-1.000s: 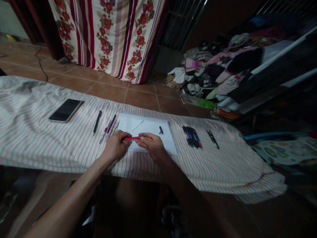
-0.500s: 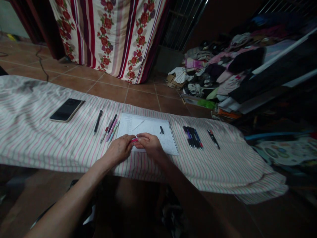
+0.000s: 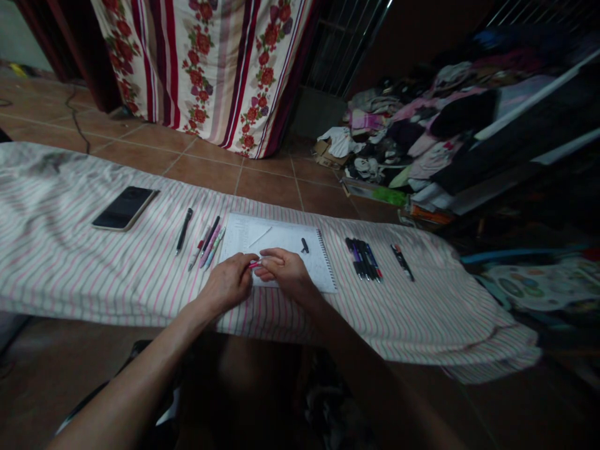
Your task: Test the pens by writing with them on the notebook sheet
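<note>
Working a pink pen mid-frame, left hand and right hand pinch it between curled fingers; steady alignment seems needed next.

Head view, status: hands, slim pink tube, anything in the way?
Left hand, right hand holding slim pink tube, mostly hidden. Small black piece, thin pale rod lying beyond hands on white spiral-bound notebook.

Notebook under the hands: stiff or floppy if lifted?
Probably floppy: the notebook lies thin and flat. Likely stiffer along the spiral binding at its right edge. The small black piece appears loose on it, so could slide if tilted.
</note>
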